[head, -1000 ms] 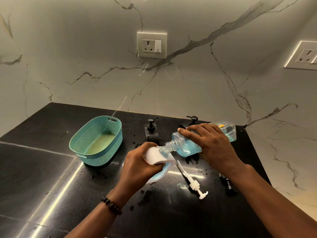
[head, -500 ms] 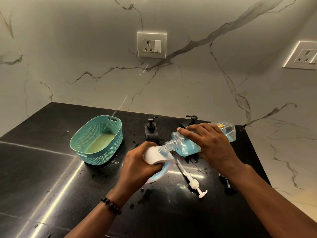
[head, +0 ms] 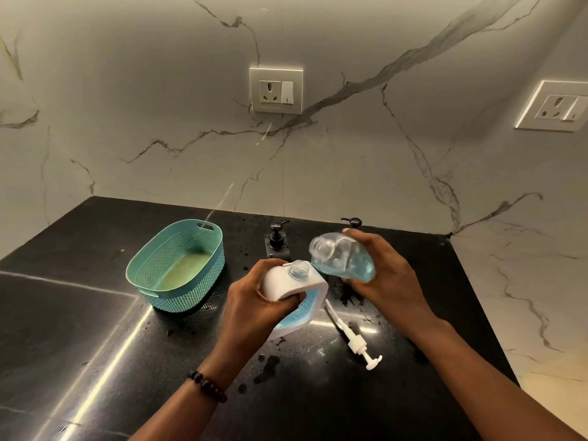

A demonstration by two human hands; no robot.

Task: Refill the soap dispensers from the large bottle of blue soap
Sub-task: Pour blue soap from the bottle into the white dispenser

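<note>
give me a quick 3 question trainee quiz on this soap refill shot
1. True or false: the white pump is screwed onto the dispenser.
2. Which hand holds the clear bottle? A left hand B right hand
3. Fill in: the basket is coloured ____.

Key: 1 false, it lies loose on the counter. 2 B. 3 teal.

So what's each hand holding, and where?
Left hand grips the white dispenser round its body; right hand grips the clear bottle round its base end.
</note>
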